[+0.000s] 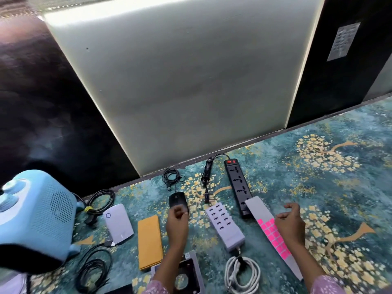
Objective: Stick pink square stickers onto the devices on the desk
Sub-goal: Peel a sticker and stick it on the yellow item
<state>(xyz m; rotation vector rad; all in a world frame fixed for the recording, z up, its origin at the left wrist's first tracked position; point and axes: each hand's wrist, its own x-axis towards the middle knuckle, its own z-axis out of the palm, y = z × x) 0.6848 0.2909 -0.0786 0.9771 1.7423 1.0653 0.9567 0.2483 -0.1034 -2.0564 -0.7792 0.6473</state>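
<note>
Nearby, right hand (289,224) overlaps sticker sheet (267,227) (wall notice (343,41) unreadable).

A grey backing strip (257,209) bearing pink square stickers (267,227) is laid flat, touching the black power strip (238,185), near the grey USB charger (224,225).

The teal flowered desk top (318,187) is carrying everything. A black mouse (177,199) is lying just beyond the left hand (177,221), with a yellow slab (149,240) and a white rounded box (118,223) lying further left. Between the hands a white multi-port charger (224,223) is resting. A grey sticker sheet (273,232) is lying under the right hand (289,221), its far end against a black power strip (238,185).
</note>
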